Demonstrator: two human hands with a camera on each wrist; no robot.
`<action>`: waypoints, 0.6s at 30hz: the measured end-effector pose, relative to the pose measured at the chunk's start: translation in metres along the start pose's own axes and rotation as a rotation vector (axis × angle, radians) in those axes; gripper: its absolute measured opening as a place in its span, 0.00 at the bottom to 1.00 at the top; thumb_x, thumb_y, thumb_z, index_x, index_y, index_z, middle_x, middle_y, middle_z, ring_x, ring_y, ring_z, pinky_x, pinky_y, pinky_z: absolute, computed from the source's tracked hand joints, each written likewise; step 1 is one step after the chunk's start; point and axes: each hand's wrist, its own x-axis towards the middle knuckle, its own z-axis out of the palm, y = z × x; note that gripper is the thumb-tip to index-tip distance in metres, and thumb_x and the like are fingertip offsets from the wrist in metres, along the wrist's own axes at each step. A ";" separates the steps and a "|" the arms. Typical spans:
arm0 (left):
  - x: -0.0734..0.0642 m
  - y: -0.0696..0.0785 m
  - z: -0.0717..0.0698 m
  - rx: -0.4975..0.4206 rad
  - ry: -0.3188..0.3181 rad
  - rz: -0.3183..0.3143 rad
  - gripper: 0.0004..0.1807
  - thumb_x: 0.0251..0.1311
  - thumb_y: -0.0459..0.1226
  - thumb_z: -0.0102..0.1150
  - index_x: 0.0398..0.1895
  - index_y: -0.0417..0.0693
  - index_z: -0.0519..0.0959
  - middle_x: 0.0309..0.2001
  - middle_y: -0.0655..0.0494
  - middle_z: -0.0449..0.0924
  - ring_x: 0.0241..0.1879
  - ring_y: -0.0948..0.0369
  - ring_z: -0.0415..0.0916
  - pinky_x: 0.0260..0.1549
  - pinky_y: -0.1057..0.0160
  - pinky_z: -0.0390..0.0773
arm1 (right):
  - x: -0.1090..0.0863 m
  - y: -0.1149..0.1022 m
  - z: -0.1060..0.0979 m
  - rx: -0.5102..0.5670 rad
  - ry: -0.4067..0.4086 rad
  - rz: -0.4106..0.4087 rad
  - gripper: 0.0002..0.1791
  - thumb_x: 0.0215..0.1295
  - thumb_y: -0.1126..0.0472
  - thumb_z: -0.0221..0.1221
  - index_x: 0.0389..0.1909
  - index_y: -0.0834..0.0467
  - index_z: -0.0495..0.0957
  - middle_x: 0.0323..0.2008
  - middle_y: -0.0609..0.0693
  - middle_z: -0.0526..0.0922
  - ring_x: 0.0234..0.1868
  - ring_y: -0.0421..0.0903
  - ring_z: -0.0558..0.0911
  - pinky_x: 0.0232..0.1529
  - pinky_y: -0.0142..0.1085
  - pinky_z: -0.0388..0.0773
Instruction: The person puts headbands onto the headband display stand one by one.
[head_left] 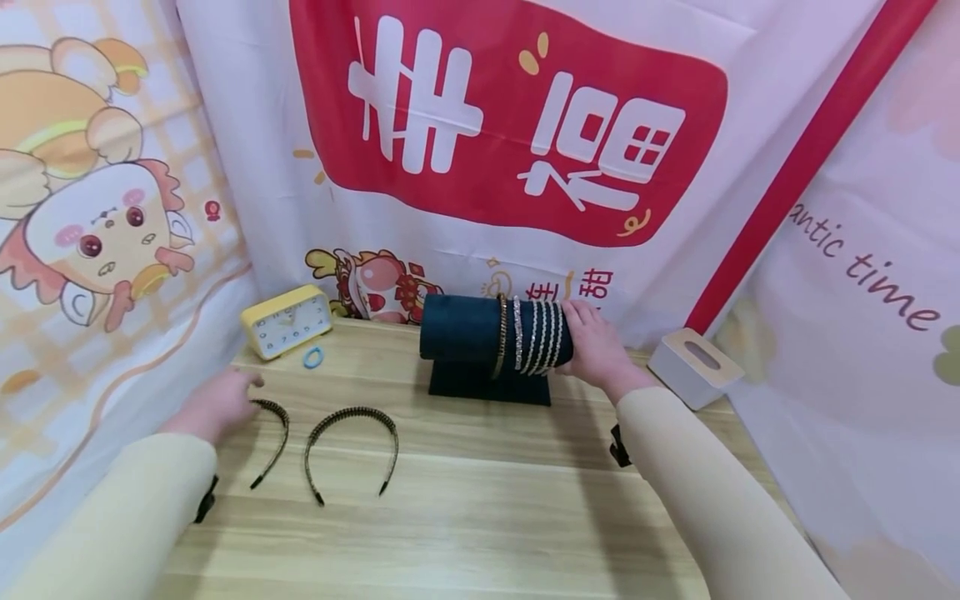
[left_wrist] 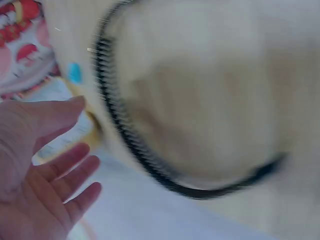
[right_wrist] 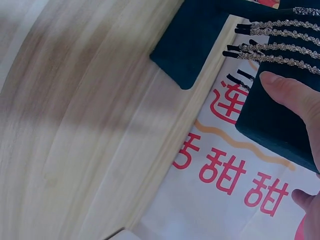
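A dark teal padded headband display stand (head_left: 461,329) stands at the back of the table. Several jeweled headbands (head_left: 545,337) hang over its roll; their black-tipped ends (right_wrist: 242,29) show in the right wrist view. My right hand (head_left: 596,346) grips the right end of the roll, its thumb (right_wrist: 285,90) lying along the fabric beside the headbands. My left hand (head_left: 217,404), empty and with fingers loosely spread, is at the far end of a dark beaded headband (head_left: 281,425) on the table. To the right of that lies a second beaded headband (head_left: 352,412).
A yellow alarm clock (head_left: 288,321) stands at the back left, with a small blue ring (head_left: 312,357) before it. At the back right is a white tissue box (head_left: 690,371) with a wooden lid. Printed cloth (head_left: 375,208) hangs behind the wooden table (head_left: 480,525).
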 end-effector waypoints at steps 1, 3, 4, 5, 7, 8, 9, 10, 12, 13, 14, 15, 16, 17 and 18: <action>-0.005 -0.007 0.003 0.006 -0.009 -0.015 0.29 0.52 0.30 0.62 0.58 0.25 0.71 0.56 0.20 0.67 0.54 0.25 0.64 0.53 0.28 0.62 | 0.000 0.001 0.001 -0.002 0.000 0.001 0.67 0.37 0.49 0.82 0.75 0.62 0.50 0.71 0.60 0.55 0.71 0.59 0.54 0.67 0.58 0.58; -0.012 -0.019 0.010 0.021 -0.021 -0.040 0.31 0.54 0.30 0.63 0.61 0.26 0.69 0.58 0.19 0.64 0.55 0.24 0.63 0.52 0.27 0.62 | 0.000 0.001 0.002 -0.001 0.004 -0.001 0.67 0.37 0.50 0.82 0.75 0.62 0.50 0.71 0.61 0.55 0.71 0.60 0.54 0.67 0.58 0.58; -0.015 -0.024 0.013 0.031 -0.022 -0.045 0.31 0.54 0.31 0.63 0.63 0.27 0.69 0.58 0.19 0.63 0.54 0.24 0.63 0.52 0.27 0.62 | 0.000 0.001 0.003 0.001 0.007 -0.002 0.67 0.37 0.50 0.82 0.75 0.62 0.50 0.71 0.60 0.55 0.71 0.60 0.54 0.67 0.58 0.58; -0.017 -0.027 0.017 0.036 -0.022 -0.048 0.32 0.55 0.31 0.63 0.64 0.28 0.68 0.59 0.19 0.61 0.55 0.24 0.63 0.51 0.26 0.62 | 0.000 0.001 0.003 0.003 0.010 -0.005 0.67 0.37 0.50 0.82 0.75 0.62 0.51 0.71 0.61 0.55 0.71 0.60 0.55 0.67 0.59 0.58; -0.020 -0.031 0.023 0.069 -0.006 -0.031 0.31 0.56 0.31 0.64 0.64 0.30 0.68 0.59 0.20 0.63 0.54 0.24 0.64 0.50 0.26 0.63 | -0.001 0.001 0.003 0.003 0.013 -0.009 0.66 0.37 0.50 0.82 0.75 0.62 0.51 0.70 0.61 0.56 0.70 0.60 0.56 0.66 0.59 0.59; -0.021 -0.033 0.026 0.087 0.009 -0.018 0.30 0.57 0.31 0.64 0.63 0.30 0.69 0.59 0.21 0.64 0.54 0.25 0.65 0.51 0.27 0.63 | -0.001 0.001 0.004 0.006 0.014 -0.012 0.66 0.37 0.50 0.82 0.74 0.62 0.51 0.70 0.61 0.56 0.70 0.60 0.56 0.66 0.59 0.59; -0.021 -0.034 0.029 0.101 0.025 -0.009 0.29 0.57 0.30 0.63 0.62 0.30 0.70 0.58 0.22 0.67 0.53 0.25 0.66 0.51 0.27 0.64 | -0.001 0.001 0.003 0.010 0.014 -0.015 0.66 0.37 0.50 0.82 0.74 0.62 0.52 0.70 0.61 0.56 0.70 0.61 0.56 0.66 0.60 0.58; -0.021 -0.035 0.032 0.114 0.040 -0.003 0.27 0.57 0.29 0.62 0.61 0.30 0.72 0.56 0.22 0.69 0.52 0.26 0.68 0.50 0.28 0.64 | -0.001 0.001 0.004 0.011 0.017 -0.014 0.66 0.37 0.50 0.82 0.74 0.61 0.52 0.70 0.61 0.56 0.70 0.60 0.56 0.67 0.59 0.58; -0.021 -0.037 0.035 0.127 0.072 0.005 0.24 0.55 0.27 0.61 0.57 0.30 0.74 0.52 0.25 0.73 0.50 0.28 0.70 0.50 0.28 0.65 | -0.001 0.000 0.004 0.014 0.023 -0.014 0.66 0.36 0.50 0.82 0.74 0.61 0.52 0.70 0.60 0.56 0.70 0.60 0.57 0.67 0.58 0.58; -0.021 -0.038 0.037 0.129 0.085 0.003 0.22 0.54 0.26 0.61 0.55 0.31 0.76 0.50 0.26 0.75 0.48 0.28 0.71 0.49 0.28 0.65 | -0.001 0.000 0.004 0.014 0.027 -0.016 0.66 0.36 0.50 0.82 0.74 0.61 0.52 0.70 0.60 0.56 0.70 0.59 0.56 0.67 0.58 0.58; -0.021 -0.040 0.038 0.129 0.093 0.000 0.21 0.53 0.26 0.60 0.53 0.31 0.77 0.49 0.27 0.76 0.47 0.29 0.72 0.48 0.29 0.66 | 0.000 0.000 0.004 0.012 0.031 -0.020 0.66 0.36 0.50 0.82 0.74 0.61 0.52 0.70 0.60 0.56 0.70 0.59 0.57 0.67 0.58 0.58; -0.021 -0.041 0.039 0.129 0.098 -0.004 0.21 0.52 0.25 0.60 0.52 0.31 0.77 0.47 0.28 0.76 0.45 0.29 0.72 0.47 0.28 0.66 | 0.001 0.000 0.005 0.008 0.035 -0.023 0.66 0.35 0.49 0.82 0.74 0.61 0.53 0.70 0.60 0.57 0.70 0.59 0.57 0.67 0.57 0.59; -0.021 -0.042 0.039 0.132 0.103 -0.003 0.20 0.52 0.25 0.60 0.51 0.32 0.78 0.46 0.29 0.77 0.44 0.30 0.73 0.46 0.29 0.67 | 0.001 -0.001 0.005 0.005 0.038 -0.022 0.66 0.35 0.49 0.82 0.74 0.61 0.53 0.70 0.59 0.57 0.70 0.59 0.57 0.67 0.57 0.59; -0.022 -0.044 0.039 0.136 0.109 0.002 0.19 0.50 0.25 0.60 0.48 0.32 0.79 0.44 0.29 0.78 0.43 0.30 0.74 0.45 0.30 0.68 | 0.002 -0.001 0.005 0.001 0.039 -0.023 0.67 0.35 0.49 0.82 0.74 0.61 0.53 0.70 0.59 0.57 0.70 0.59 0.57 0.67 0.57 0.60; -0.022 -0.046 0.038 0.139 0.115 0.005 0.18 0.49 0.26 0.60 0.47 0.32 0.79 0.43 0.30 0.78 0.42 0.31 0.74 0.43 0.31 0.70 | 0.002 -0.001 0.005 0.000 0.039 -0.023 0.67 0.35 0.48 0.82 0.74 0.61 0.53 0.70 0.59 0.57 0.70 0.59 0.57 0.67 0.57 0.60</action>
